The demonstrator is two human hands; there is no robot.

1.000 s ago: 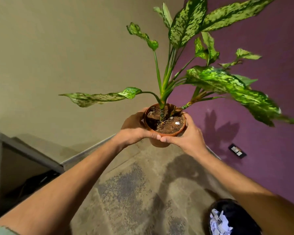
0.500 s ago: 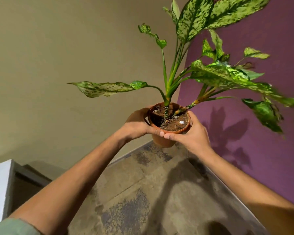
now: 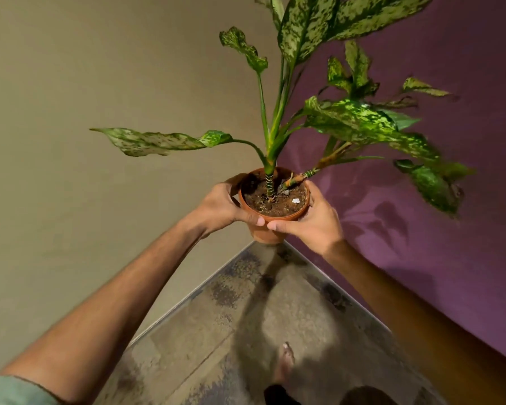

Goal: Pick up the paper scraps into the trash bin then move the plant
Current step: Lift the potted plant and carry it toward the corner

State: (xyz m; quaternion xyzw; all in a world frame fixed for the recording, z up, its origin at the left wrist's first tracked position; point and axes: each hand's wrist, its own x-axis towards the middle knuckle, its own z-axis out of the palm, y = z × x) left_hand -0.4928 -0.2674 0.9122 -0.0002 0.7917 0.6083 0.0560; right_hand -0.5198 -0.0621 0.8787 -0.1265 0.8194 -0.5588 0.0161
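Note:
A potted plant with long speckled green leaves (image 3: 348, 118) grows from a small terracotta pot (image 3: 268, 233) filled with dark soil. I hold the pot up in the air in front of me, over the floor near a room corner. My left hand (image 3: 219, 207) grips the pot's left side and my right hand (image 3: 310, 220) grips its right side, thumbs meeting at the near rim. A small white scrap lies on the soil (image 3: 295, 200). The trash bin is out of view.
A beige wall (image 3: 100, 83) on the left meets a purple wall (image 3: 450, 229) on the right at the corner behind the plant. Below lies a mottled stone floor (image 3: 246, 331). My bare foot (image 3: 285, 363) shows at the bottom.
The view has swung toward the corner: the trash bin and the white ledge at left have left the frame. The plant stays held in both hands, and a foot has appeared below.

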